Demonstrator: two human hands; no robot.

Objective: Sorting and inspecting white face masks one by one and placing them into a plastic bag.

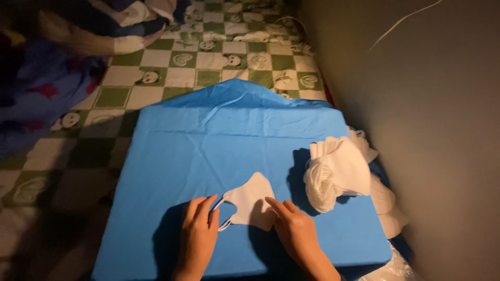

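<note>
From my feed I see two bare hands, the left hand (199, 229) and the right hand (292, 227), coming up from the bottom edge. No gloves on either. No rings, no watch, no bracelet that I can make out in this dim, warm light. The wrists and what shows of the forearms are uncovered too, no sleeve reaching into view. Fingers are slim, nails short and plain as far as I can tell.

mask (251, 203) on board (208, 151), stack (336, 171) right
</note>
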